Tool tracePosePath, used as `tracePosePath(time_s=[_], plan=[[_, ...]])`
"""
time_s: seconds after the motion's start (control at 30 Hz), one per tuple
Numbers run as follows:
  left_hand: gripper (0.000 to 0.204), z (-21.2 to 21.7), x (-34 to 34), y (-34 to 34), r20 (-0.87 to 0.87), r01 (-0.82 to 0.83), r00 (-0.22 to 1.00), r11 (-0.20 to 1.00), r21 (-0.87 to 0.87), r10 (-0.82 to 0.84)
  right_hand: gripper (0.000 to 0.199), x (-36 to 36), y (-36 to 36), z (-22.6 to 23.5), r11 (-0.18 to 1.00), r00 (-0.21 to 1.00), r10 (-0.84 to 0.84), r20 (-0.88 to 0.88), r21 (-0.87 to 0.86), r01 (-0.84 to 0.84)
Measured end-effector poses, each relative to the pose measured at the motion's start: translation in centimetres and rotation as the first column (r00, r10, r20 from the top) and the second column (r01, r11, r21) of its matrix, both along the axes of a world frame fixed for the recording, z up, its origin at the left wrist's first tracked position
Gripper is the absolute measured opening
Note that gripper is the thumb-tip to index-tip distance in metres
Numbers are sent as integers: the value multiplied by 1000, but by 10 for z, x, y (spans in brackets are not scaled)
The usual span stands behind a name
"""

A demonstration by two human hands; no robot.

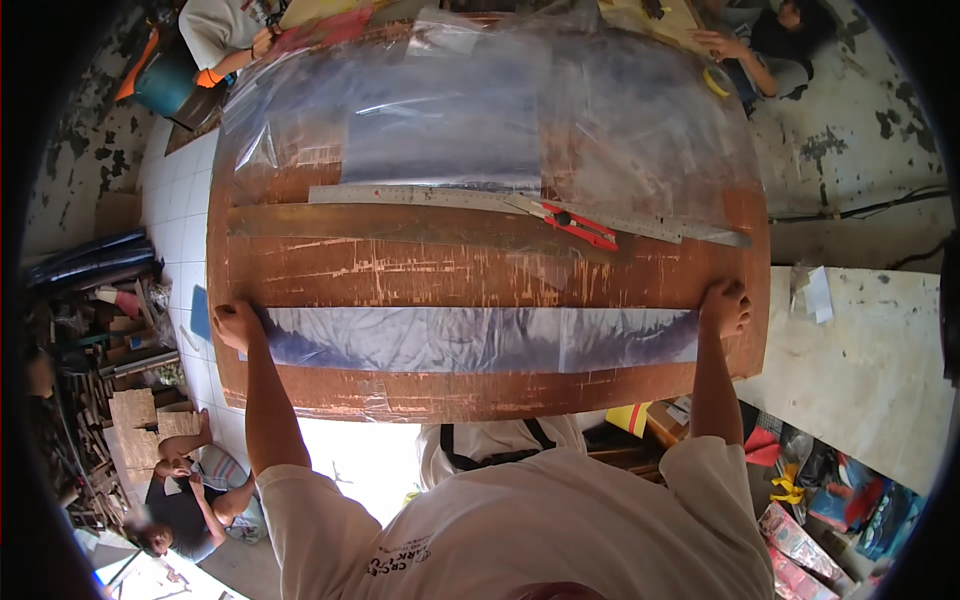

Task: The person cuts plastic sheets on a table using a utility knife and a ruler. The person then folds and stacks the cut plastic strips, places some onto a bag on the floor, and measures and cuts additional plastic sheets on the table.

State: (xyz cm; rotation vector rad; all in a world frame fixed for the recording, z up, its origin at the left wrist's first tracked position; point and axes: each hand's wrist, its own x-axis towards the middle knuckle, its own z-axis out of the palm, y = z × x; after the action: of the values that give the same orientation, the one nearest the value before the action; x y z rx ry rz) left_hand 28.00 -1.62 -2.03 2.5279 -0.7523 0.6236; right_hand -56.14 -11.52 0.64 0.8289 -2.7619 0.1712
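A long strip of clear plastic film (470,338) lies across the near part of a worn brown wooden table (480,270). My left hand (236,324) grips its left end with fingers closed. At the other end my right hand (724,306) pinches the film near the table's right edge. The strip is stretched flat between both hands. Farther back lie a long metal ruler (440,196) and a red utility knife (578,226) resting against it. A large clear plastic sheet (480,110) covers the far half of the table.
A person (228,30) sits at the far left, another (770,45) at the far right with a yellow tape roll (716,82). A third person (190,495) sits on the floor lower left, beside stacked wood scraps (90,330). Colourful packages (830,520) lie lower right.
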Motion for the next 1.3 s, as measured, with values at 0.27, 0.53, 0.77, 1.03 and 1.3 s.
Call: tracePosePath(time_s=[0.27, 0.53, 0.77, 1.03, 1.3], plan=[[28, -8, 11, 6, -14, 24, 1000, 999, -49, -24, 51, 1, -2, 2, 999, 1000, -9, 6, 32, 9], [26, -6, 6, 7, -36, 52, 998, 997, -50, -54, 48, -4, 7, -4, 1000, 1000, 9, 1, 14, -9], [26, 0, -3, -2, -64, 20, 998, 997, -69, -25, 46, -4, -1, -3, 1000, 998, 23, -56, 5, -23], [22, 1, 1, 2, -48, -30, 998, 999, -36, 29, 45, -5, 1, -3, 1000, 997, 25, -77, -3, -25], [25, -5, 13, 13, -50, -36, 998, 999, -17, 35, 50, -8, 14, -15, 992, 996, 75, -56, -103, -80]])
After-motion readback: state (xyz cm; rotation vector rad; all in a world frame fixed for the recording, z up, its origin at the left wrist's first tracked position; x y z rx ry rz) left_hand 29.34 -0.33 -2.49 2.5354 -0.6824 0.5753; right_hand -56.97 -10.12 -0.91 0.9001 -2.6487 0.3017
